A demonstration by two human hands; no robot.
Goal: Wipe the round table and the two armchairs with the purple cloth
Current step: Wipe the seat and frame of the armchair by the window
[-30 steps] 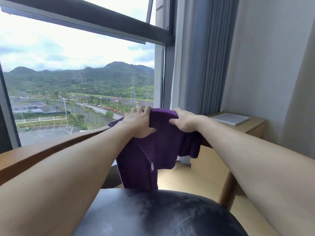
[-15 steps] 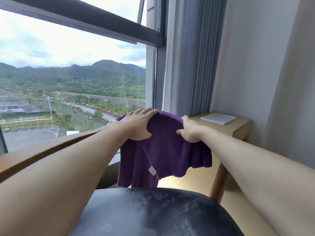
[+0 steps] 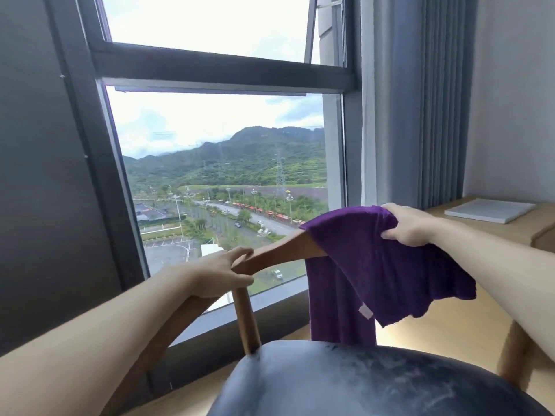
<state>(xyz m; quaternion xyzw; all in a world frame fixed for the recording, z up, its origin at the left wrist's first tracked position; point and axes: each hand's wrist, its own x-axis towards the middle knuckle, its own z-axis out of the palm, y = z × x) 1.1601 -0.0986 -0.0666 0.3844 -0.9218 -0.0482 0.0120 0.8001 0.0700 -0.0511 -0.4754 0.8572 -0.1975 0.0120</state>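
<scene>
Cloth [image 3: 387, 265], purple, hangs draped over the far end of the armchair's [image 3: 279, 253] curved wooden rail, and the right hand [image 3: 411, 225] grips its upper edge, fingers curled over the top fold and thumb pinching from below. From that grip the fabric spreads left across the rail end and falls in two parts: a long fold drops straight below the rail toward the seat [image 3: 375, 382], and a wider flap hangs below and slightly right of the hand, with a small pale tag [image 3: 365, 312] showing near its lower edge. The left hand [image 3: 216, 274] holds the same rail well to the left of the cloth grip, thumb on the near side and fingers wrapped over the top of the wood, close to where a wooden post [image 3: 244, 319] runs down to the dark leather seat. The two hands are well apart along the rail, with bare wood between them. Right of the cloth hand, just beyond the wrist, stands a light wooden counter [image 3: 522, 235] carrying a flat white book [image 3: 489, 210]. Behind the cloth hand hang grey curtains [image 3: 420, 100], and behind the rail a large window [image 3: 225, 175] looks out on green hills, a road and a car park far below.
</scene>
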